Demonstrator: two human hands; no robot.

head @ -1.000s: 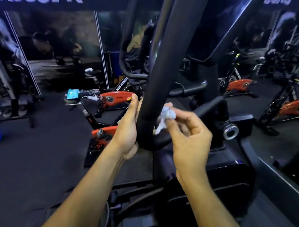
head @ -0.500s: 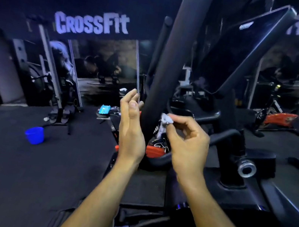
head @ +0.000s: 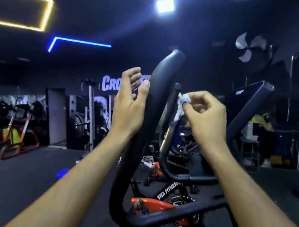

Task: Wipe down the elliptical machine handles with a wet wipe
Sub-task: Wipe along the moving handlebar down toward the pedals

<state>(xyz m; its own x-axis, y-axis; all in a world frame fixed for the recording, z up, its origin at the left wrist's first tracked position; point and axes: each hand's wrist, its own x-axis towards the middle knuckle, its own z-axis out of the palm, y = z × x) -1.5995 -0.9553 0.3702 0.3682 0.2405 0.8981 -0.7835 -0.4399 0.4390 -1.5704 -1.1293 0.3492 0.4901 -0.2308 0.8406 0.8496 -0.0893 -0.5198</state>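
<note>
A tall black elliptical handle (head: 154,102) rises in the centre and curves up to a rounded tip. My left hand (head: 129,102) is raised on its left side, fingers loosely bent, thumb lying against the bar. My right hand (head: 207,117) is on the handle's right side and pinches a crumpled white wet wipe (head: 182,101) between thumb and fingertips, close to the bar but apart from it. A second, thinner black handle (head: 170,121) stands just behind the wipe.
The machine's dark console screen (head: 246,102) tilts at the right. An orange and black spin bike (head: 160,205) stands behind the handle. More bikes line the left wall (head: 12,129). A blue bucket (head: 62,173) sits on the dark floor.
The view has tilted upward, so the handle's top and the ceiling lights now show. Both hands have risen along the handle, the right one still pinching the wipe.
</note>
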